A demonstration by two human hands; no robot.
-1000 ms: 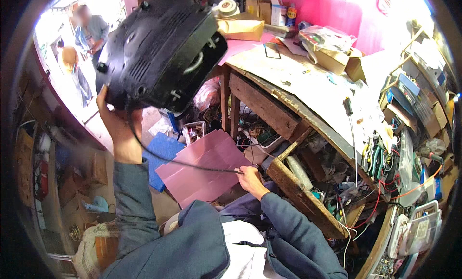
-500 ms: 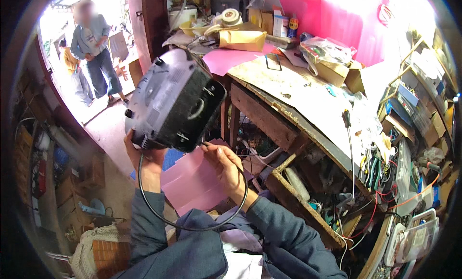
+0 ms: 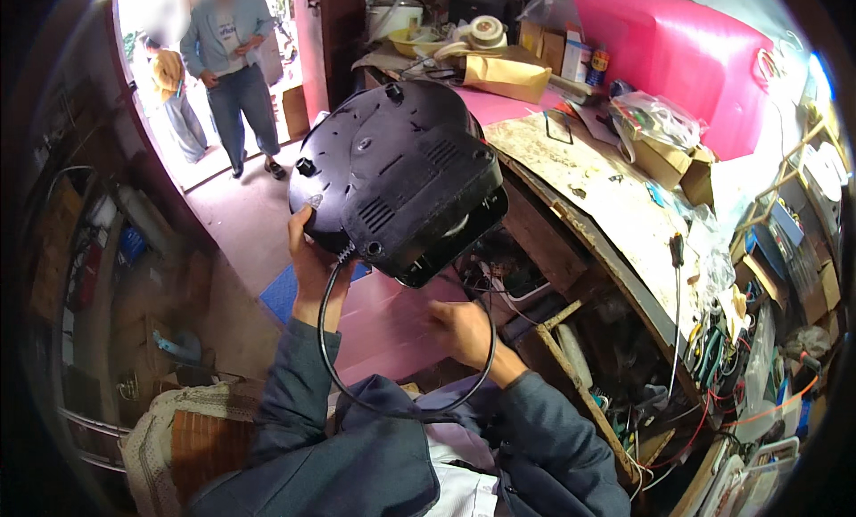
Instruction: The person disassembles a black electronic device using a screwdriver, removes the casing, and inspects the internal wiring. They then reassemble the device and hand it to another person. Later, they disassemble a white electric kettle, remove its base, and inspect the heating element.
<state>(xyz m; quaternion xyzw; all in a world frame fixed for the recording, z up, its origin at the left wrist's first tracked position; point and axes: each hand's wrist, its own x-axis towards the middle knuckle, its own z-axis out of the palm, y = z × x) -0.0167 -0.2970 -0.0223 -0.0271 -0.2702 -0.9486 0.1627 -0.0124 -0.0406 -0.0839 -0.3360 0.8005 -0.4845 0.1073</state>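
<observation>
A black plastic appliance (image 3: 406,178) is raised in front of me, its vented, footed underside toward me. My left hand (image 3: 308,254) grips it at the lower left, beside where its black power cord (image 3: 325,339) comes out. The cord hangs in a wide loop and rises on the right. My right hand (image 3: 464,330) is below the appliance near that rising cord, blurred, so whether its fingers hold the cord is unclear. A pink sheet (image 3: 383,339) lies underneath.
A cluttered workbench (image 3: 571,178) with boxes, a screwdriver (image 3: 678,254) and tangled wires runs along the right. An open wooden drawer (image 3: 571,392) sits below it. Two people (image 3: 232,89) are in the doorway at upper left. A woven-covered seat (image 3: 196,446) is at lower left.
The appliance has come down from upper left and tilted to show more underside. My right hand rose to the appliance, then dropped slightly away. The standing person has come nearer.
</observation>
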